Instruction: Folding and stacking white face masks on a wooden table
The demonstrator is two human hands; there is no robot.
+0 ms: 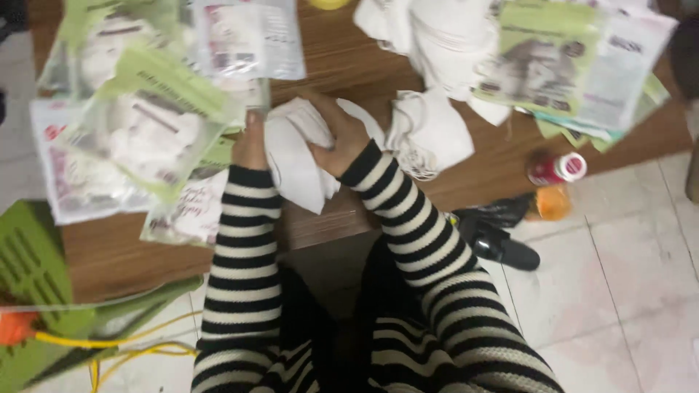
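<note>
Both my hands grip a white piece of cloth (295, 156) over the near edge of a brown wooden table (116, 255). My left hand (251, 142) holds its left side, fingers pointing away from me. My right hand (336, 135) is closed over its top and right side. My sleeves are striped black and white. The cloth hangs down in front of the table edge.
Clear plastic bags with green tops (149, 109) lie at the left, more bags (568, 62) at the far right. Loose white cloths (429, 131) pile behind my hands. A green crate (29, 269), a red bottle (557, 169), an orange object (551, 204) and a black shoe (502, 244) sit near the floor.
</note>
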